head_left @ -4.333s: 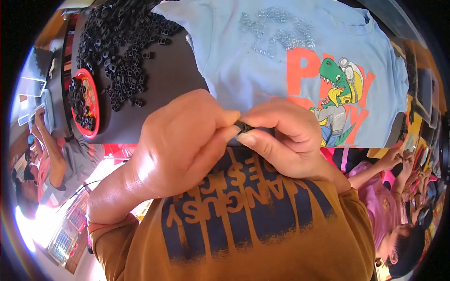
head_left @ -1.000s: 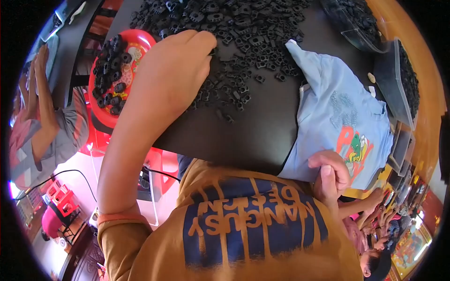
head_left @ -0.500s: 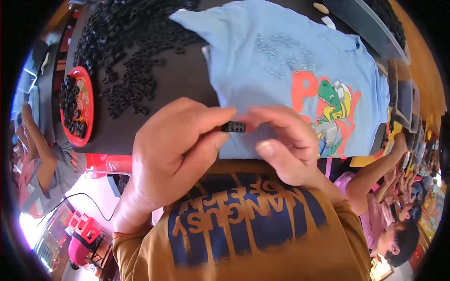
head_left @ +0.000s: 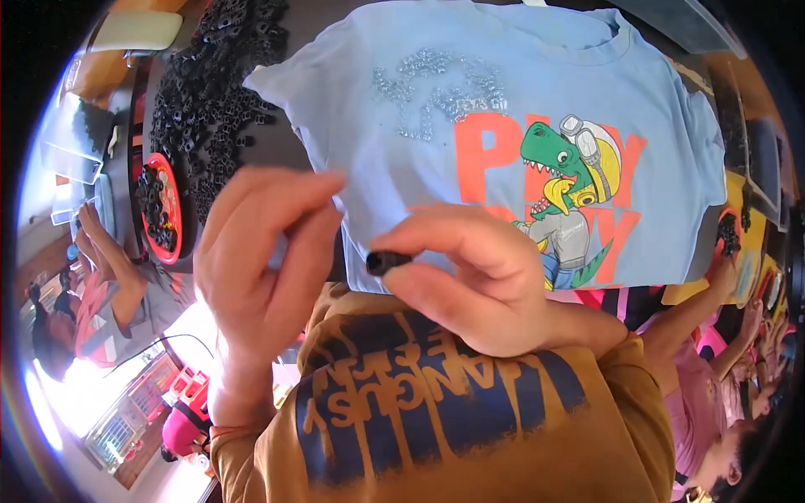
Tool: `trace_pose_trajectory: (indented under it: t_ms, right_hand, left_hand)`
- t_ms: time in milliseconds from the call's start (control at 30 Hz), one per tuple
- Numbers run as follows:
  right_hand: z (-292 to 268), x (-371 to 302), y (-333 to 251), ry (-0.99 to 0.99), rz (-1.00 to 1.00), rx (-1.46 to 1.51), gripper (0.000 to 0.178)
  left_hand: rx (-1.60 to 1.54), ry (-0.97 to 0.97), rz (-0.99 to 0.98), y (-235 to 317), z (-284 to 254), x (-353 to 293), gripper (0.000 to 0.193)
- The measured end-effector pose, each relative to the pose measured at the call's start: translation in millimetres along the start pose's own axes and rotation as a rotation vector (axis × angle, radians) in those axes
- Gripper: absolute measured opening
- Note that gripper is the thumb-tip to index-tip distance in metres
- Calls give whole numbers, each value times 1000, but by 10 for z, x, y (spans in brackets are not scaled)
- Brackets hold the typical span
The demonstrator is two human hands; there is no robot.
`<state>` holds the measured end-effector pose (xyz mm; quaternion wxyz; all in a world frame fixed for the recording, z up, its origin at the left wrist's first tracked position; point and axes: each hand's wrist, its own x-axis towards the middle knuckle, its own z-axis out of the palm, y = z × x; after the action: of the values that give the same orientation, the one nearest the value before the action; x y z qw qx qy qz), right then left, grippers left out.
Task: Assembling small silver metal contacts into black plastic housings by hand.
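Note:
Between the thumb and forefinger of my right hand point(head_left: 478, 277) is a small black plastic piece point(head_left: 386, 261), its round hollow end turned to the left. My left hand point(head_left: 260, 247) hangs a little to the left of it, apart from the piece. Its thumb and forefinger are loosely bent with no object visible in them, and its fingertips are slightly blurred. Beneath both hands lies a light blue T-shirt point(head_left: 377, 176) with a cartoon dinosaur print, spread over the dark table point(head_left: 277, 138). Many small clear pieces point(head_left: 444, 80) are scattered on the shirt.
A heap of small black pieces point(head_left: 210, 101) covers the table at the far left. Beside it a red plate point(head_left: 170, 201) holds more black pieces. A clear plastic bin point(head_left: 688, 25) stands at the far right. A co-worker's arm point(head_left: 696, 289) reaches in from the right.
The black piece has passed from my left fingers to my right, and its end now faces left. My left hand has drawn away leftward. The view has shifted, showing more of the shirt.

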<state>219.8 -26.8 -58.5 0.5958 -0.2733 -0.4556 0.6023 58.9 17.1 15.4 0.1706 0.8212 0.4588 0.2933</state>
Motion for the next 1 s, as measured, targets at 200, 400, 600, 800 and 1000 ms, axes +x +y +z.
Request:
trace_pose_trajectory:
  t_ms: [200,400,600,800,1000]
  right_hand:
    - [-89,22,-159,-63,-19,29,18]
    - [-171,16,-138,-120,122,169,23]
    - [-198,56,-103,-70,218,223,18]
    - [-225,20,-198,13,419,481,22]
    - [-202,26,-166,101,356,439,22]
  left_hand:
    - [187,-148,170,-153,328,243,26]
    - [280,-168,323,-268,482,346,22]
    - [351,-284,276,-279,430,419,19]
    - [36,-206,12,-219,402,355,21]
    - [-512,-223,-555,23,197,282,12]
